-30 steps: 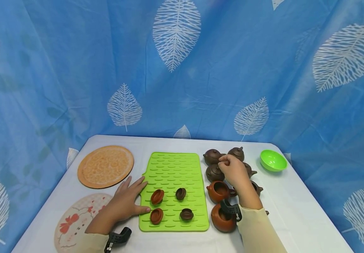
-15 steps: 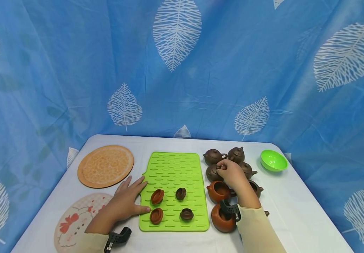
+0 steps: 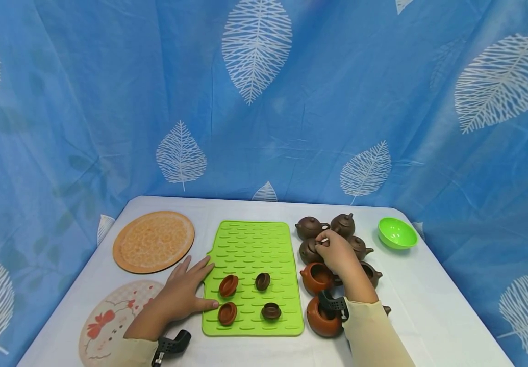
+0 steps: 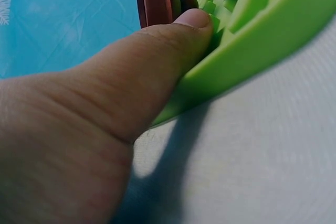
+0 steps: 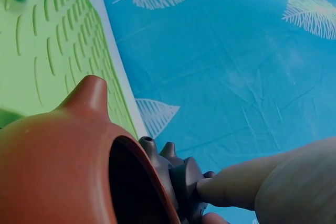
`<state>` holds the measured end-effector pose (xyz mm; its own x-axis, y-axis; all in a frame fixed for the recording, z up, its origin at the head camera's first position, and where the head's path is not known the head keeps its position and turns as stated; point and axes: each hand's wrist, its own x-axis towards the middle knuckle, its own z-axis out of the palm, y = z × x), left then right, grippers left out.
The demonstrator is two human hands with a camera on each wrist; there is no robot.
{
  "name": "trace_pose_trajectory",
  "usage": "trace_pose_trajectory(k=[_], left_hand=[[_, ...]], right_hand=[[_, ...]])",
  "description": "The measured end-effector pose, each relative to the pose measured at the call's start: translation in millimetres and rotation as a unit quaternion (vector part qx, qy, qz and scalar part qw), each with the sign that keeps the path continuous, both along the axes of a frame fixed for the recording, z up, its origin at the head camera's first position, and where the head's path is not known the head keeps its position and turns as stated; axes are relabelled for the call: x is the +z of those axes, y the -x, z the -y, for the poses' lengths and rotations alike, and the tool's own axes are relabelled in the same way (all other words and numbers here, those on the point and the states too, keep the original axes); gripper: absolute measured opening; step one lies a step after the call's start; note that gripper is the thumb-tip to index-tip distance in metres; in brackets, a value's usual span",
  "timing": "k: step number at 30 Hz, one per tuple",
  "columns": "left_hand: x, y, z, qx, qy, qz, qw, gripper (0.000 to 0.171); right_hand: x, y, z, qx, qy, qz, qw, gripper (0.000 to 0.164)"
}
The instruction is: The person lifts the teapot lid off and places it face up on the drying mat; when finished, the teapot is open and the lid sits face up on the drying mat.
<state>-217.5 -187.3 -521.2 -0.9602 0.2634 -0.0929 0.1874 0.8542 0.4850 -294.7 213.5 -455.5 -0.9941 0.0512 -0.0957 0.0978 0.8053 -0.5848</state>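
Observation:
My right hand (image 3: 339, 255) pinches the lid (image 5: 191, 182) on top of a dark brown teapot (image 3: 308, 251); the fingertips partly cover it. Just nearer stands an orange-brown teapot (image 3: 317, 278) with its top uncovered, large in the right wrist view. My left hand (image 3: 183, 293) lies with spread fingers along the left edge of a green ridged mat (image 3: 252, 244), its thumb pressing on the mat. Beside that thumb are two reddish lids (image 3: 228, 285), and further right on the mat are two dark lids (image 3: 271, 311).
More dark teapots (image 3: 309, 227) crowd behind and right of my right hand. Another lidless orange-brown teapot (image 3: 323, 318) sits by the right wrist. A green bowl (image 3: 397, 233) stands at the far right. Two round mats, one tan (image 3: 153, 242) and one patterned (image 3: 107, 326), lie left.
My right hand has come down slightly onto the dark teapot's lid, then stayed nearly still. The left hand and the lids on the mat have not moved.

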Motion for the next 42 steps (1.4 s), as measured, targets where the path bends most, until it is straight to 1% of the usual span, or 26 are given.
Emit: trace_pose_trajectory(k=[4, 9, 12, 15, 18, 21, 24, 26, 31, 34, 38, 42], left_hand=[[-0.2, -0.4, -1, -0.002, -0.003, -0.001, 1.0000, 0.109], [0.3, -0.5, -1, -0.003, -0.001, -0.003, 1.0000, 0.109], [0.8, -0.7, -1, -0.003, 0.001, -0.002, 1.0000, 0.109], [1.6, -1.6, 0, -0.004, 0.002, 0.001, 1.0000, 0.110], [1.6, -2.2, 0, -0.005, 0.003, 0.003, 1.0000, 0.110], [1.6, -2.2, 0, -0.005, 0.003, 0.001, 1.0000, 0.110], [1.5, -1.7, -1, -0.003, 0.001, 0.000, 1.0000, 0.110], [1.6, -1.5, -1, -0.003, 0.000, -0.001, 1.0000, 0.110], [3.9, -2.0, 1, 0.001, 0.001, 0.002, 1.0000, 0.109], [4.1, -1.2, 1, 0.002, 0.002, 0.001, 1.0000, 0.110], [1.1, 0.7, 2, -0.003, 0.005, -0.002, 1.0000, 0.111], [-0.7, 1.3, 2, -0.005, 0.006, -0.001, 1.0000, 0.110]], right_hand=[[1.1, -0.5, -2, -0.011, 0.011, 0.002, 1.000, 0.016], [1.4, -1.5, -6, -0.021, 0.023, -0.007, 1.000, 0.018], [2.3, -2.6, -7, -0.024, 0.046, -0.002, 0.999, 0.021], [3.3, -4.4, -8, -0.028, 0.077, 0.016, 0.997, 0.024], [4.4, -5.9, -7, -0.034, 0.116, 0.035, 0.992, 0.028], [5.2, -5.2, -5, -0.037, 0.169, 0.046, 0.984, 0.031], [5.4, -3.0, -3, -0.032, 0.226, 0.058, 0.972, 0.034], [5.4, -1.9, -1, -0.021, 0.268, 0.066, 0.961, 0.033], [3.1, -1.8, 8, 0.030, 0.360, 0.081, 0.929, 0.025], [1.5, -2.7, 15, 0.050, 0.389, 0.091, 0.916, 0.020], [1.1, -6.0, 25, 0.071, 0.404, 0.103, 0.906, 0.021], [0.9, -10.6, 33, 0.087, 0.404, 0.109, 0.904, 0.026]])
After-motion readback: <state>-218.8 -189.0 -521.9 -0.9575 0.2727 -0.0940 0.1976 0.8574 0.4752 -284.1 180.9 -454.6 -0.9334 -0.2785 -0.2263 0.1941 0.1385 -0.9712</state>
